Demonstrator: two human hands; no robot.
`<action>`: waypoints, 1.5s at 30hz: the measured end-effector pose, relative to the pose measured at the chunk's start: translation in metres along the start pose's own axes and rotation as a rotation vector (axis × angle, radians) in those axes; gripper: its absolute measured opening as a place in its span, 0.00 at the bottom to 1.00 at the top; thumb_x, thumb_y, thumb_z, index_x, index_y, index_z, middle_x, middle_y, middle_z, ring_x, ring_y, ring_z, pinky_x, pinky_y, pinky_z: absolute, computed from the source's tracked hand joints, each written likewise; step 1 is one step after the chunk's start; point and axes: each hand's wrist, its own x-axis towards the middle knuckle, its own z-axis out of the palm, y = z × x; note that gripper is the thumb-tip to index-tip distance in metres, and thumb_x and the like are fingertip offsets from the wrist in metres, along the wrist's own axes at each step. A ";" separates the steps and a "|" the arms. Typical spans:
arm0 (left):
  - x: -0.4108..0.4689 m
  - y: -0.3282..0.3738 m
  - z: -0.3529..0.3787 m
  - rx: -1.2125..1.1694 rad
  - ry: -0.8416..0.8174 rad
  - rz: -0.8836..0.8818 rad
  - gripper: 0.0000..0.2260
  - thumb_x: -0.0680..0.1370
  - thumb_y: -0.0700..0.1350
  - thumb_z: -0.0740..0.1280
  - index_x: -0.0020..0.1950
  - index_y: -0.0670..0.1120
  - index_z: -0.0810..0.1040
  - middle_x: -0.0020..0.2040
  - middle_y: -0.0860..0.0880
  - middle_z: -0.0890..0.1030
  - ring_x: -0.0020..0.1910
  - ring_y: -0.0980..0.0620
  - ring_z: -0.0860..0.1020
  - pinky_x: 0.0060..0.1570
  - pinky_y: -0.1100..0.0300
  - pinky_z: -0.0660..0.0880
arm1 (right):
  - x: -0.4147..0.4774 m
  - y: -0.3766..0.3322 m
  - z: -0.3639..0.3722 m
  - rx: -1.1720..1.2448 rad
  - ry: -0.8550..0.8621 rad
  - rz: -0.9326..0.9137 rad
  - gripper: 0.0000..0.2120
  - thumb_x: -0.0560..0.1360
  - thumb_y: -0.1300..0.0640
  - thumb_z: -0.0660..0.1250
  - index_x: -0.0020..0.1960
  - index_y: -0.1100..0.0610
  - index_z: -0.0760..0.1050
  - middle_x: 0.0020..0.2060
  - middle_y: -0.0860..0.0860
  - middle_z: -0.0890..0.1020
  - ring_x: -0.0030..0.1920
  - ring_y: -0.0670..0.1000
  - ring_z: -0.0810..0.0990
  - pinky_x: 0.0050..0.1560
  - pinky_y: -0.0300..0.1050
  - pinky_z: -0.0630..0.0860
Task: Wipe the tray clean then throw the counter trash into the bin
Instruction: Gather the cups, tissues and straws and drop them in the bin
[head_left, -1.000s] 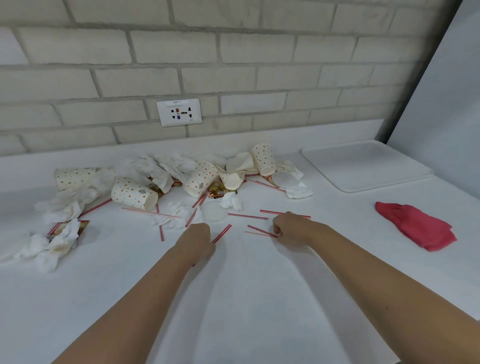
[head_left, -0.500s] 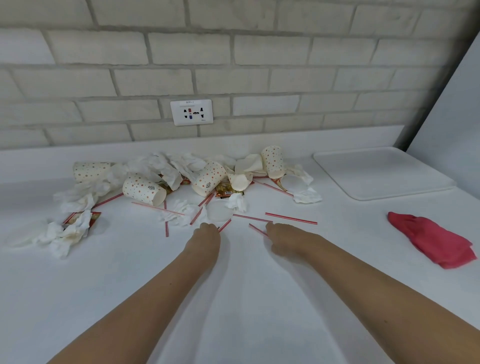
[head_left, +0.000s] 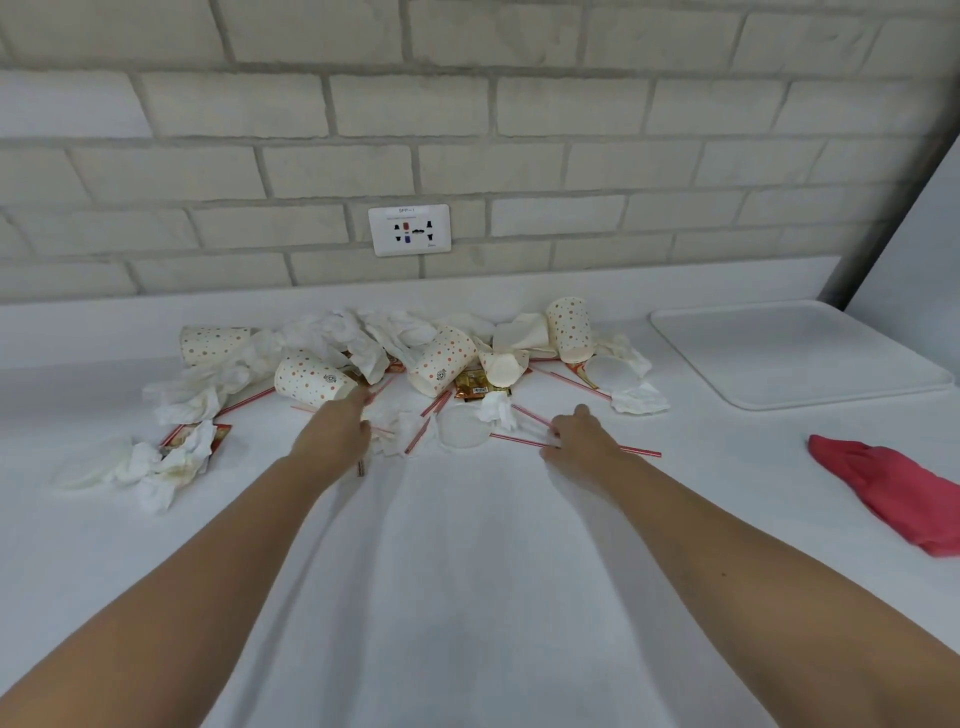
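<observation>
Two bare forearms reach forward over the white counter (head_left: 467, 597); the left hand (head_left: 332, 436) lies palm down at the near edge of the trash, its fingers stretched toward a dotted paper cup lying on its side (head_left: 311, 382), and the end of a thin red-and-white straw (head_left: 360, 467) shows under it — whether the fingers grip this straw I cannot tell. The right hand (head_left: 576, 441) rests on a long red-striped straw (head_left: 639, 451), fingers curled down on it; a firm grip is not visible. The two hands are apart, with a clear round plastic lid (head_left: 462, 428) between them. To the right, near the counter's edge, lies a crumpled red cloth (head_left: 893, 493). Farther back the pile spreads out: crumpled white tissues (head_left: 171, 462), more dotted cups, a brown sauce packet (head_left: 470, 387). Beyond on the right the flat white rectangular tray (head_left: 789, 353) lies bare by the grey brick wall (head_left: 467, 130); a white wall socket (head_left: 409, 229) is above the pile.
</observation>
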 end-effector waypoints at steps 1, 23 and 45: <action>0.003 -0.008 -0.001 0.020 -0.006 -0.019 0.17 0.77 0.33 0.56 0.66 0.40 0.68 0.48 0.37 0.79 0.41 0.42 0.75 0.39 0.57 0.68 | 0.002 -0.005 0.002 -0.014 0.014 -0.023 0.16 0.77 0.55 0.63 0.62 0.62 0.73 0.61 0.58 0.69 0.61 0.57 0.71 0.60 0.45 0.69; 0.014 0.003 -0.017 -0.020 0.287 0.245 0.14 0.80 0.44 0.60 0.41 0.35 0.76 0.38 0.42 0.72 0.35 0.43 0.72 0.34 0.54 0.67 | -0.031 -0.029 -0.001 -0.160 -0.185 -0.113 0.06 0.78 0.62 0.56 0.54 0.60 0.67 0.48 0.54 0.74 0.44 0.52 0.69 0.41 0.43 0.65; -0.027 0.160 0.006 -0.890 -0.402 0.217 0.13 0.81 0.43 0.53 0.39 0.48 0.72 0.33 0.49 0.66 0.29 0.53 0.63 0.29 0.62 0.60 | -0.129 0.028 -0.033 0.674 -0.072 0.154 0.15 0.81 0.44 0.50 0.60 0.50 0.67 0.34 0.49 0.63 0.31 0.47 0.61 0.31 0.37 0.62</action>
